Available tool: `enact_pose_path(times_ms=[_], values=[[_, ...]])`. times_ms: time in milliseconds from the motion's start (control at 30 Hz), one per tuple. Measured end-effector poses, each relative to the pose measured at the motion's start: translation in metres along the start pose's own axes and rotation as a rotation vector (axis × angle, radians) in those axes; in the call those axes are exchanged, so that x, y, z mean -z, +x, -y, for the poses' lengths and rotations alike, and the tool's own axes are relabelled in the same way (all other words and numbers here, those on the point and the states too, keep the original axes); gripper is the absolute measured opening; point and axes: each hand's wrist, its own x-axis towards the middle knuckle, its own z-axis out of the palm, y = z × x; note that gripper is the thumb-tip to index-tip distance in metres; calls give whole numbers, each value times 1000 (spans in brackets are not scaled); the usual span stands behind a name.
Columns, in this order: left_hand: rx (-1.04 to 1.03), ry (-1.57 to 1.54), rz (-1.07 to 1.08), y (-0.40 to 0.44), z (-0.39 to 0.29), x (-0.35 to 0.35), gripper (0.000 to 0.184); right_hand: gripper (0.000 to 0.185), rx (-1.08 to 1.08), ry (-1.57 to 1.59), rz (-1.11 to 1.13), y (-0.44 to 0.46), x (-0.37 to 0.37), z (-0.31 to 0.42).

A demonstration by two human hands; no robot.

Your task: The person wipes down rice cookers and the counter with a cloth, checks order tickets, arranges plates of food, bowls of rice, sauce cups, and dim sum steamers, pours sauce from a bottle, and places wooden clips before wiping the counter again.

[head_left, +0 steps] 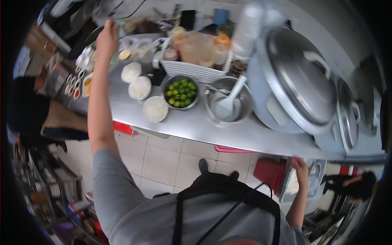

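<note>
My left hand (107, 39) stretches over the far left of the steel counter (130, 110), its fingers closed. What they hold is hidden; something translucent and greenish shows beside the palm. Nearest to that forearm are three bowls of white rice, with one rice bowl (155, 109) at the counter's front. To their right sits a metal bowl of small green limes (179, 93). A pale rice paddle (230, 100) leans in a steel pot (243, 111). Down at my right side, my right hand (300, 166) has curled fingers, with nothing visible in them, near a metal tray (287, 198).
Large lidded rice cookers, one cooker (263, 81) nearest, crowd the right. A white basket (192, 73) of sauce containers and stacked clear cups (247, 32) stand behind. Sauce dishes (76, 93) are at left. One person (30, 98) stands left, another person (353, 183) far right.
</note>
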Motion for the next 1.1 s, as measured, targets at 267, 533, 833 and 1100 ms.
enact_pose_path(times_ms=[267,533,833,1100], values=[[-182,-1356,749,-83,-345,117,22,78,160,1550,902,-8,-68,205],[-170,-1078,-31,-148,-561,21,36,60,943,742,-733,-36,-44,181],[-672,-1184,550,-195,-678,58,37,37,637,696,-900,67,201,47],[-297,-1127,463,-103,-676,34,16,33,853,-190,-340,214,195,43]])
